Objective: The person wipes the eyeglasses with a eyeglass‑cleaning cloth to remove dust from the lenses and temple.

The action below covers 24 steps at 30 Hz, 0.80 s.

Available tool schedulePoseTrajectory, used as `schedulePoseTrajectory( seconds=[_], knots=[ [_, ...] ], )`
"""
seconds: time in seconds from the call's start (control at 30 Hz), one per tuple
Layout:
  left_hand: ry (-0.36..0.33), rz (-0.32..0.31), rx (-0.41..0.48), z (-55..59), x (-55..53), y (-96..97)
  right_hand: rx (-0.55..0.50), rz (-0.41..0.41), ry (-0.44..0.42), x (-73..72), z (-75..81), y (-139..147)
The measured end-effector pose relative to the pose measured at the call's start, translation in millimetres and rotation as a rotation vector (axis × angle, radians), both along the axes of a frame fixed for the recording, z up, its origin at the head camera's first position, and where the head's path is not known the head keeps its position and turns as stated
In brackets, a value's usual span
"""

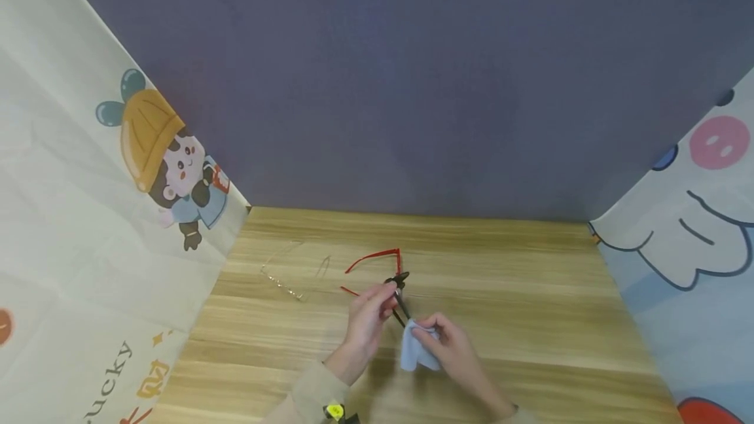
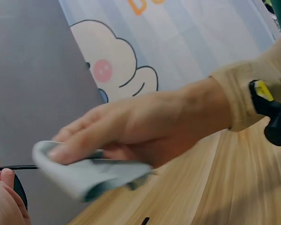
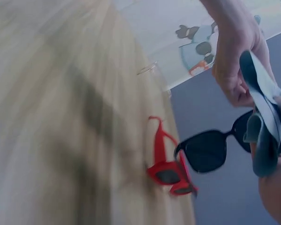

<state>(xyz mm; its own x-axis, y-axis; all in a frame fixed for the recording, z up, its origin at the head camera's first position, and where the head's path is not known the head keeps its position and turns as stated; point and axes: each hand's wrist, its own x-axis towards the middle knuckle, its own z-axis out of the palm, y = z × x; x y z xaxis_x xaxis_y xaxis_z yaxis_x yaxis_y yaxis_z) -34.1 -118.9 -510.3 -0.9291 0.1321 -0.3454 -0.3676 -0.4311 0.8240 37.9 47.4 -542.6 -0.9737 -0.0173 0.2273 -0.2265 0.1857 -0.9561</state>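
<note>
Black sunglasses (image 3: 210, 150) hang above the wooden table (image 1: 530, 319), pinched at one end by my left hand (image 1: 366, 319) while my right hand (image 1: 450, 345) pinches the grey-blue cleaning cloth (image 1: 415, 349) round one lens. My worry is that hard rubbing could twist them out of that thin grip (only fingertips) and drop them onto the red sunglasses (image 3: 171, 171) just below.

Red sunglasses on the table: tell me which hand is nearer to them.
Left. The left hand holds the black sunglasses just in front of the red sunglasses; the right hand, wrapped in the cloth, is further off to the right.
</note>
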Motion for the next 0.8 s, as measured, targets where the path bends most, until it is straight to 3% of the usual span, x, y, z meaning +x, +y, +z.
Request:
schedulePoseTrajectory(
  seconds=[0.17,0.37,0.5,0.8],
  knots=[
    [0.043,-0.016,-0.036,3.6,5.6,7.3,-0.045,-0.088,-0.035,-11.2,16.1,-9.9],
    [0.050,-0.017,-0.074,4.7,9.0,11.1,-0.049,-0.100,-0.027,-18.3,24.4,-11.6],
    [0.037,-0.016,-0.039,7.0,5.3,7.4,-0.023,-0.058,-0.076,-15.8,20.8,-4.1],
    [0.023,0.028,-0.010,10.0,-6.2,-4.3,0.068,0.121,-0.193,-5.7,7.3,23.0]
  ],
)
